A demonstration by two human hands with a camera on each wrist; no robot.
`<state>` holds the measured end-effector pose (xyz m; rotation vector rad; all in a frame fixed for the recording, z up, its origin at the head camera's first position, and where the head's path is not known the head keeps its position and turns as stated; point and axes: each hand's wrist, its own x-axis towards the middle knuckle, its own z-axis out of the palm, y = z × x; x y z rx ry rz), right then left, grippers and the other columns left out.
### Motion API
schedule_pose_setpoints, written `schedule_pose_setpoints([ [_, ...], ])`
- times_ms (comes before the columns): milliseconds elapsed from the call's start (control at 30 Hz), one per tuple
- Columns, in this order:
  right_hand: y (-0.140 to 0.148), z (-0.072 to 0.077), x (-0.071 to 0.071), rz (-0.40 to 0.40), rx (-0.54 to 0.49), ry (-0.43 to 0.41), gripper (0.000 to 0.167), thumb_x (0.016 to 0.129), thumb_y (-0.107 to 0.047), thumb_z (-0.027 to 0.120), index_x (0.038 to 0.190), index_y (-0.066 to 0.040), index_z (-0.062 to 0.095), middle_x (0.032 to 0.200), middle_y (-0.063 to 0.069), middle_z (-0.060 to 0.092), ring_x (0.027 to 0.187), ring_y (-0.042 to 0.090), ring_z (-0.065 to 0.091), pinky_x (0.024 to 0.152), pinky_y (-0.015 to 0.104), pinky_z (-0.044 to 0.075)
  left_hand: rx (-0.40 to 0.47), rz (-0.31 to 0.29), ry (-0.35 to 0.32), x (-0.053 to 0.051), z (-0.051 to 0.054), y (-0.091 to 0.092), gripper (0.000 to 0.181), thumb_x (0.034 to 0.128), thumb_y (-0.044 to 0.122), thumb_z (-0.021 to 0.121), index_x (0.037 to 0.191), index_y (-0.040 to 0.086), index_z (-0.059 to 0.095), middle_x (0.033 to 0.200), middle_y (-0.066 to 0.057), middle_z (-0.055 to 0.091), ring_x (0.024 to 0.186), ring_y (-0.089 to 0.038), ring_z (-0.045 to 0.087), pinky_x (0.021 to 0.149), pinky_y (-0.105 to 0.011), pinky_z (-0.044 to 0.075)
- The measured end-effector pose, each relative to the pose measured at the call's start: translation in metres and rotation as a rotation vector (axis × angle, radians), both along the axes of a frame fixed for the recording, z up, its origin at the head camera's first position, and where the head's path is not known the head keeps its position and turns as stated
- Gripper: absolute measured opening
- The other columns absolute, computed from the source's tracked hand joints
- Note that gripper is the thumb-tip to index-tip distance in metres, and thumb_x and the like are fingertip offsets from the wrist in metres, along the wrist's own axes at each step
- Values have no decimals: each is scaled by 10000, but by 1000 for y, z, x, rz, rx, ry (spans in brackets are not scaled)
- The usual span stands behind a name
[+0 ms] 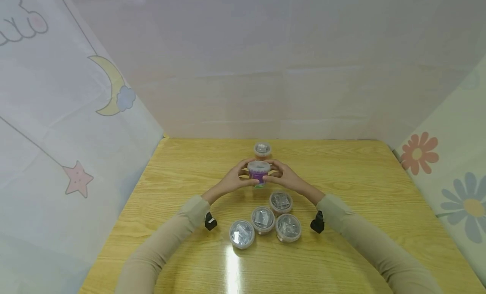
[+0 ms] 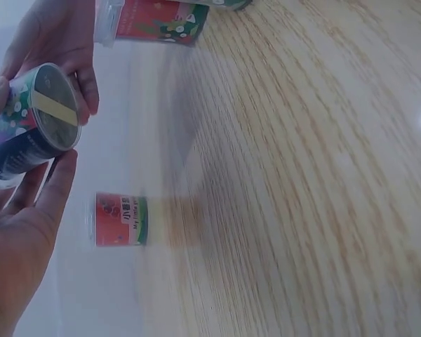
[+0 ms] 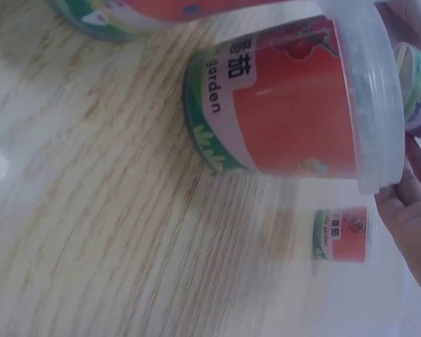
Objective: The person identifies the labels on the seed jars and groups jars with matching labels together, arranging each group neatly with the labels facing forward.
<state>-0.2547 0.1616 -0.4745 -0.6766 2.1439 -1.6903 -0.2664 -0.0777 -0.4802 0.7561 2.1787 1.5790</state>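
Note:
Both hands hold a purple plant-kit tub [image 1: 258,176] with a clear lid, raised above the table. My left hand [image 1: 231,180] grips its left side with thumb and fingers, and my right hand [image 1: 286,178] grips its right side. The left wrist view shows the underside of the purple tub [image 2: 56,109], with a pale yellow strip across it. Behind the hands stands a red tub [image 1: 262,149], upright on the table; its label with a tomato picture shows as the red tub [image 3: 344,234] in the right wrist view.
Several lidded tubs stand grouped on the wooden table [image 1: 182,260] nearer the body: one tub [image 1: 281,201] closest to the right hand, others [image 1: 263,219] beside it, and a tub [image 1: 241,234] at the left. Printed cloth walls [image 1: 243,95] border the table's back and sides.

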Motion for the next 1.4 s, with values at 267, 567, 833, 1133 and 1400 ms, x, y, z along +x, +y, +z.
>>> schedule_pose_setpoints([
  [267,7,-4,-3,41,26,24,522,940,-147,556,1414,-145,339,1267,148,516,1144,305,528,928,439,488,24,-66,-48,3,11,-5,802,828,246,710,1468,167,233,1407,-150,368,1227,-370,460,922,-408,495],
  [567,9,-6,-1,88,-5,31,503,956,-190,533,1418,-147,340,1302,152,498,1164,282,526,945,424,479,18,-99,-76,9,25,-6,781,851,206,684,1474,141,217,1419,-169,365,1230,-376,459,905,-381,506],
  [833,9,-7,-1,-2,-22,27,504,935,-228,570,1383,-110,373,1245,181,523,1051,267,605,938,582,421,34,-4,-20,12,27,-5,706,855,148,678,1446,135,292,1307,-173,454,1136,-315,545,891,-349,516],
  [1133,4,-3,-1,-63,-7,11,508,922,-154,587,1374,-66,373,1237,229,514,1040,353,600,924,602,421,64,54,-8,5,10,-3,680,856,144,676,1435,136,318,1304,-158,471,1137,-320,543,884,-350,521],
  [1400,-3,16,14,-75,-9,60,500,909,-111,599,1340,11,377,1187,276,516,1004,380,606,892,583,454,61,73,-9,1,-4,-2,714,825,275,706,1429,224,328,1304,-105,474,1122,-264,557,883,-340,521],
])
